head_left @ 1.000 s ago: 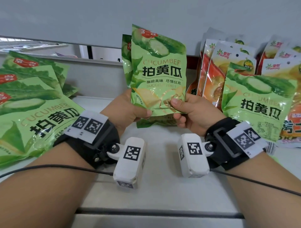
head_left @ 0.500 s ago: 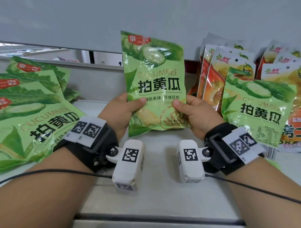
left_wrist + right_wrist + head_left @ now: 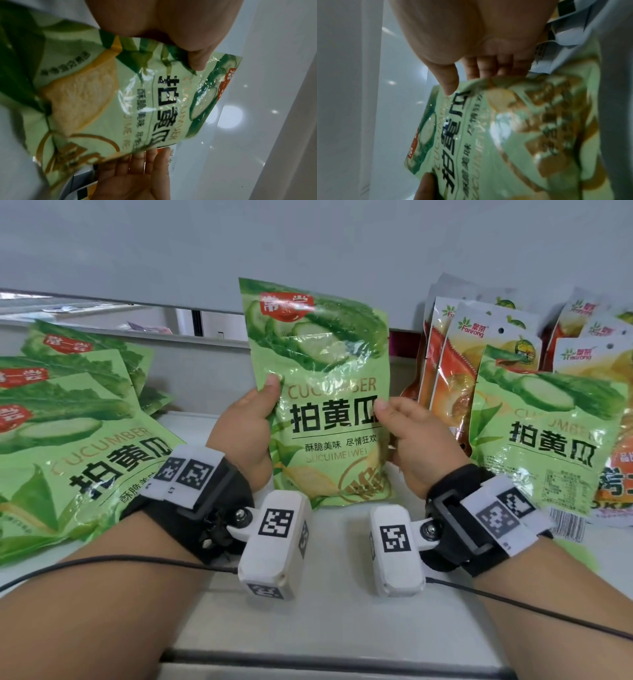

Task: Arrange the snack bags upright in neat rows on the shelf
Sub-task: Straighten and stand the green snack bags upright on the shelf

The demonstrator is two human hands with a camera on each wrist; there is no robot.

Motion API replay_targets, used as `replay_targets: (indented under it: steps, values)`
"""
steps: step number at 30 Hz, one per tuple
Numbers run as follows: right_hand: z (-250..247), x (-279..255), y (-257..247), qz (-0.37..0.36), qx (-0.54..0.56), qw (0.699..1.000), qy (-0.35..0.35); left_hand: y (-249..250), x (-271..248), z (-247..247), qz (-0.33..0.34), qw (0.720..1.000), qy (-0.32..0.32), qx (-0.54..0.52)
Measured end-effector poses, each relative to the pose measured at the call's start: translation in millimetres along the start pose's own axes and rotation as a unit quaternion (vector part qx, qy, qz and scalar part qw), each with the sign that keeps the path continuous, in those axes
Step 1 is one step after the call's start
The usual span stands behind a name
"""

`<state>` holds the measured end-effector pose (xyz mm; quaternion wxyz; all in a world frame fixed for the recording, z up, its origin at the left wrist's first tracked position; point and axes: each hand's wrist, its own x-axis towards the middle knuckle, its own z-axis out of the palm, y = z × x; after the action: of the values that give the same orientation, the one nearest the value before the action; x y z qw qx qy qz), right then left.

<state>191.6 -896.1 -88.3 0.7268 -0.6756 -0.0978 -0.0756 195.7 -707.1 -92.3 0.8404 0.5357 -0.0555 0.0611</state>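
Shelf [image 3: 329, 628] holds cucumber bag [image 3: 325, 405] upright; both hands' fingers [image 3: 485, 66] grip it.

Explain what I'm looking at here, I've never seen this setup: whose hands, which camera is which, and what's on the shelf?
No robot: a person works with bare hands, wearing a camera on the head and one on each wrist. The wide picture is the head view. In it the left hand and right hand grip the sides of one green cucumber bag, upright, its bottom edge near the white shelf. The other two pictures look along each wrist at that same bag from below. On the left lie more cucumber bags, flat and overlapping. On the right stand orange bags, with another cucumber bag leaning in front of them.
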Motion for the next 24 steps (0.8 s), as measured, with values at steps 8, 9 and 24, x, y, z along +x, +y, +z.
replay_targets:
  steps: [8, 9, 24]
  values:
    - [5.7, -14.7, -17.8, -0.143, -0.112, 0.983, -0.021, 20.8, -14.2, 12.5, -0.018, 0.997, -0.007, -0.074]
    - [9.0, -17.5, -19.7, -0.143, -0.115, 0.982, -0.053, 24.8, -16.6, 15.7, -0.015, 0.997, -0.019, -0.078]
    - [-15.3, -26.2, -48.1, -0.118, 0.025, 0.989, -0.08, 40.9, -37.7, 48.3, 0.097, 0.976, 0.084, 0.177]
